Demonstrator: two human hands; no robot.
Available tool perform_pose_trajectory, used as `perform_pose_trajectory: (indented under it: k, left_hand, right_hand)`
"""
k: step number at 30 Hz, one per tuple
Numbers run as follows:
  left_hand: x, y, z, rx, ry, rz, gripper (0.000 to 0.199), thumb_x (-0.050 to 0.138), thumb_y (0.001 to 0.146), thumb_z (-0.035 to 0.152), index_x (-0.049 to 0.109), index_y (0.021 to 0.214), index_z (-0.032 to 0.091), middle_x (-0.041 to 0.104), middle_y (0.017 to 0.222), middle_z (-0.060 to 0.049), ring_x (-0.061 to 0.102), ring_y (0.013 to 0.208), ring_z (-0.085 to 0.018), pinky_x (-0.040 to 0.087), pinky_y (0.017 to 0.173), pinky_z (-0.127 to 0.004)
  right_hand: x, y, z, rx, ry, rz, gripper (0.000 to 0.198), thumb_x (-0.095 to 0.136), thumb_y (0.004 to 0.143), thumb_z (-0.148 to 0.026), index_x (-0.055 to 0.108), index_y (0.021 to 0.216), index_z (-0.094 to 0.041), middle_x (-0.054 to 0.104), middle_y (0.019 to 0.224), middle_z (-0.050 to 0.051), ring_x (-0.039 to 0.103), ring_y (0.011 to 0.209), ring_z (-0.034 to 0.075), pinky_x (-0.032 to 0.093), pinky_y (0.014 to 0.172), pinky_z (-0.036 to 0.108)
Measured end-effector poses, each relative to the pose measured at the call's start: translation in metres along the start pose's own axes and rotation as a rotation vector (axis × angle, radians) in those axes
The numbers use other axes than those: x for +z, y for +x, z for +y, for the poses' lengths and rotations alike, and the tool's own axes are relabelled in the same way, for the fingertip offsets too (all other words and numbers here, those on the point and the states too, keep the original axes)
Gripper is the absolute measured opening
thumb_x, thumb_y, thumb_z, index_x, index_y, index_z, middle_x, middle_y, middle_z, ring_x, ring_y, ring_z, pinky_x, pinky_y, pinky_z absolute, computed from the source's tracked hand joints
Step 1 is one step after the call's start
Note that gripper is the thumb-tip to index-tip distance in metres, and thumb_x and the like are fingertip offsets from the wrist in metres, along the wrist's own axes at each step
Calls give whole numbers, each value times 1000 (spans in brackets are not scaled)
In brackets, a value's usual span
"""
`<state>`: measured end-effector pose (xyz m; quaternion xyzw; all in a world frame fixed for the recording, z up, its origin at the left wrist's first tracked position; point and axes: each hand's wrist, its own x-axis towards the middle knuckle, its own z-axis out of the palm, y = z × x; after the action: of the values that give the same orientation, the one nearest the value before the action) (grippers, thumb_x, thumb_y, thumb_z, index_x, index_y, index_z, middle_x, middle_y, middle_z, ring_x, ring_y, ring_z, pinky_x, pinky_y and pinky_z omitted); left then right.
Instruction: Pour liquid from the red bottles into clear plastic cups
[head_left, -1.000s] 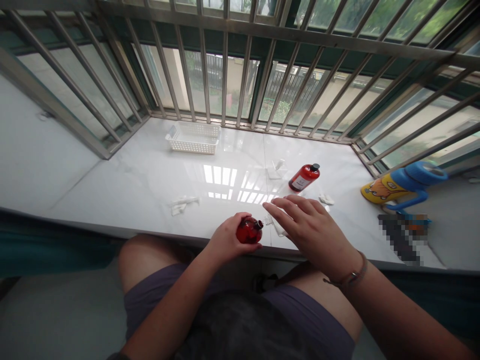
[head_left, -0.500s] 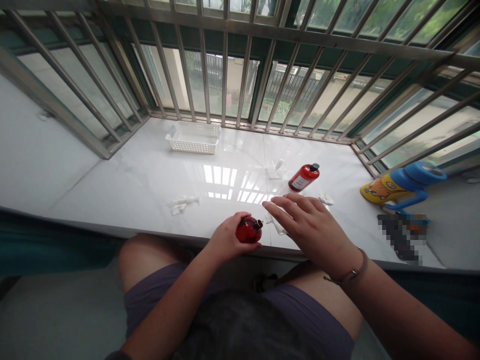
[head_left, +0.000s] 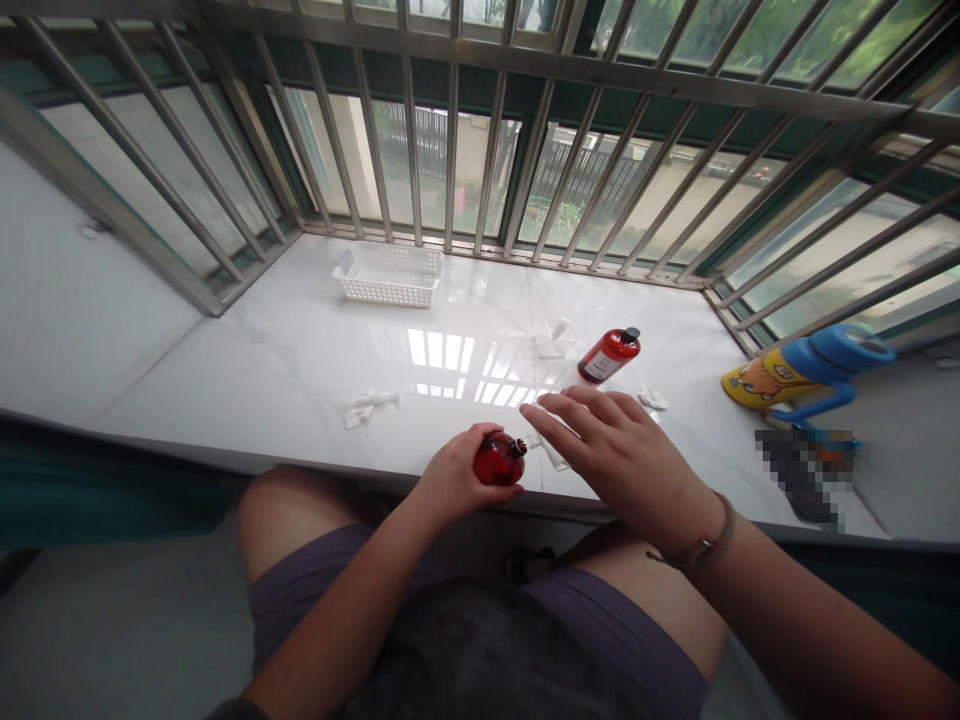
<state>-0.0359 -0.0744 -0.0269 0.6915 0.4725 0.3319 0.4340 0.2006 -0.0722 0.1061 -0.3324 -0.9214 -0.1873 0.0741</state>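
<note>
My left hand (head_left: 465,470) is wrapped around a round red see-through bottle (head_left: 496,462). The bottle's dark open mouth tilts to the right, and reddish liquid seems to show inside. My right hand (head_left: 611,445) is over a small clear glass bottle (head_left: 556,456), its fingers stretched forward and its thumb hidden. That clear bottle leans with its neck close by the red mouth; whether the two touch, I cannot tell. Beyond my right fingers a second red bottle (head_left: 609,357), with a white label and black cap, stands on the white marbled counter (head_left: 262,380).
A white perforated basket (head_left: 386,278) sits near the barred window. Crumpled white tissue (head_left: 367,408) lies left of centre, with more white scraps (head_left: 652,399) at right. A clear, see-through object (head_left: 555,338) is behind. A blue and yellow flask (head_left: 802,368) occupies the right, beside a blurred-out dark item (head_left: 799,480).
My right hand and the clear bottle have shifted very slightly left, toward the red bottle. My left hand keeps its hold, almost still.
</note>
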Motion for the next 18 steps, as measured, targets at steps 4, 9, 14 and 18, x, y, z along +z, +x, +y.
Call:
perform_pose_trajectory:
  k: [4,9,14,18]
  left_hand:
    - [0,0,0,4,1,2,79,98,69,46,58,135,29,74,132,-4,73,117,-29,57,105,-44]
    - [-1,-1,0,3,2,7,79,98,68,47,58,135,30,75,132,-5,73,117,-29,58,105,-44]
    - [-1,-1,1,3,-2,9,79,98,68,47,58,135,29,75,132,-5,73,118,-29,58,105,-44]
    - [-1,-1,0,1,-5,9,79,98,68,47,59,135,29,75,132,-5,73,117,-29,58,105,-45]
  right_hand:
    - [0,0,0,-6,-3,-6,48,60,102,-11,58,149,-17,71,139,11,59,124,32,45,94,44]
    - [3,0,-1,-6,7,-7,51,63,100,-10,58,150,-17,71,139,12,60,124,32,45,93,44]
    - [3,0,-1,-9,-1,-22,49,62,102,-11,57,150,-17,71,139,11,59,125,32,45,93,44]
    - [3,1,-1,-15,-5,-37,46,60,104,-13,57,150,-18,70,140,10,59,125,31,45,94,43]
